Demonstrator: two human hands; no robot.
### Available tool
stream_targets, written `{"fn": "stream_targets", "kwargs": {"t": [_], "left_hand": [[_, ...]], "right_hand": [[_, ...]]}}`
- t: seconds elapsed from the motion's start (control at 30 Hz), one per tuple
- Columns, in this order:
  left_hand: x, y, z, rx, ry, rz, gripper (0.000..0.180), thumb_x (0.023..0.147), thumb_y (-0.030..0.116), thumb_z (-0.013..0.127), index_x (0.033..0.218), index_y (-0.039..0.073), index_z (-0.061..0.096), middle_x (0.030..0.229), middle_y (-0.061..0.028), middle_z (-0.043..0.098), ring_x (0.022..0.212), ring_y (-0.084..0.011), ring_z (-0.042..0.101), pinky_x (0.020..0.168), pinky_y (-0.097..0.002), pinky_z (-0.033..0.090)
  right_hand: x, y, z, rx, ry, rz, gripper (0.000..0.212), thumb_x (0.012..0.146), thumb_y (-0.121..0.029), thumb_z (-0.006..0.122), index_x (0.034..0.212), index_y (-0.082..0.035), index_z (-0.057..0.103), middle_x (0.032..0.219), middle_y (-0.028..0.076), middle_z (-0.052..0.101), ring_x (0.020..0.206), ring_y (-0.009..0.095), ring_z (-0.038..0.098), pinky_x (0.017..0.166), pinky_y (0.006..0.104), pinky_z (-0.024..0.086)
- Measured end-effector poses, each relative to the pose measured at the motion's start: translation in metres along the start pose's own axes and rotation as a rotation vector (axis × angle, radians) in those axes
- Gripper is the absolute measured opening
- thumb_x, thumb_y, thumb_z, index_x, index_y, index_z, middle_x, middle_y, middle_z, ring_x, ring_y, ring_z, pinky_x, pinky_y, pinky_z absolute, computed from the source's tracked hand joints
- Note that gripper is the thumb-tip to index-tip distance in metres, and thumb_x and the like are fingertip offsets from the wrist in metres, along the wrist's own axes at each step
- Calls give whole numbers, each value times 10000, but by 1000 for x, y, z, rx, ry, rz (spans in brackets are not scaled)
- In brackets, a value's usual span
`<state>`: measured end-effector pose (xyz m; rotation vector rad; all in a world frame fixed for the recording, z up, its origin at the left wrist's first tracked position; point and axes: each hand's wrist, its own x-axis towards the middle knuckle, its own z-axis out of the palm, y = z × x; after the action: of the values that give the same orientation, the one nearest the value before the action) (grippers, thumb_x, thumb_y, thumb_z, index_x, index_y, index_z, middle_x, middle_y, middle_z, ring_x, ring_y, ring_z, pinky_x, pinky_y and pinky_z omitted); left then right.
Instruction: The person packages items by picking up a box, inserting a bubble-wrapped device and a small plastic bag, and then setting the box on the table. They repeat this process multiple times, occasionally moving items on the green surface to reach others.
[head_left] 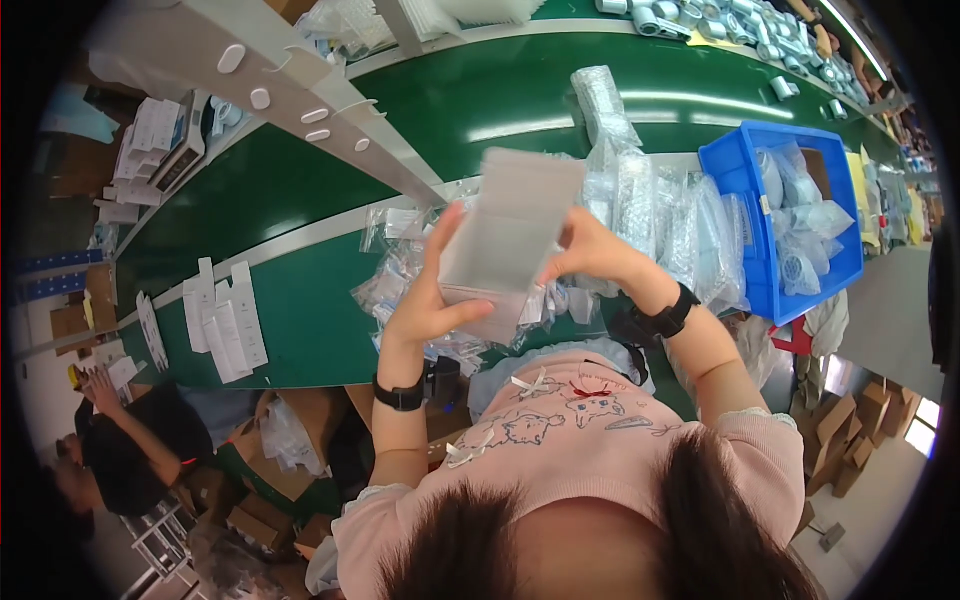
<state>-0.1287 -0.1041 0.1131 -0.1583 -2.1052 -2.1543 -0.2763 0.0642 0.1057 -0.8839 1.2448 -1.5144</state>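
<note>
Between my two hands is a white cardboard box (510, 225), tilted, with its long flap raised and its inside showing. My left hand (432, 290) grips its left side, thumb across the near lower wall. At the right side, my right hand (590, 248) holds the box with thumb and fingers. Below and behind the box lie several small clear plastic bags (385, 290) with parts inside; the box hides some of them. Bubble-wrap pouches (635, 200) are heaped just right of my right hand.
A blue plastic bin (745, 230) with bagged white parts stands at the right. Flat white cartons (228, 322) lie on the green bench (310, 320) at the left. A grey metal post (330, 110) rises beyond my left hand. A co-worker's hand (100, 390) shows at far left.
</note>
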Motion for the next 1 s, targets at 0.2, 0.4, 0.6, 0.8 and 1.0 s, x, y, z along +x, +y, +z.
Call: {"fn": "stream_targets", "kwargs": {"t": [0.2,0.4,0.6,0.8,1.0], "left_hand": [[-40,-3,-15,43,302,-43,888,573,97,739,1327,84,269,1320,-148,274,1210,-269,320,985,-382,272],[-43,-10,-19,295,387,-75,865,564,87,731,1308,84,291,1308,-153,247,1162,-271,360,967,-375,293],[-43,-6,-21,447,431,-11,823,553,106,738,1275,95,342,1265,-156,311,1126,-271,390,939,-368,324],[-68,16,-37,557,499,-159,812,564,193,747,1265,70,355,1232,-148,370,1130,-275,396,940,-360,329],[-139,25,-61,-214,881,-154,800,637,263,660,1319,80,283,1261,-155,401,1157,-298,415,938,-408,363]], "right_hand": [[64,-12,-139,-1146,181,253,642,723,-326,664,1213,20,436,993,165,599,882,306,584,764,356,467],[121,98,-239,-1451,489,562,780,743,-368,619,1313,5,239,969,277,567,891,383,573,767,395,463],[123,103,-257,-1193,554,335,838,752,-284,594,1378,-95,70,937,247,580,871,351,584,738,375,478],[77,-38,-154,249,406,129,734,724,-183,585,1338,-94,193,983,161,551,807,249,580,677,325,491],[29,-63,-64,980,112,-106,417,761,-190,553,1080,11,376,878,96,450,698,198,518,583,321,446]]}}
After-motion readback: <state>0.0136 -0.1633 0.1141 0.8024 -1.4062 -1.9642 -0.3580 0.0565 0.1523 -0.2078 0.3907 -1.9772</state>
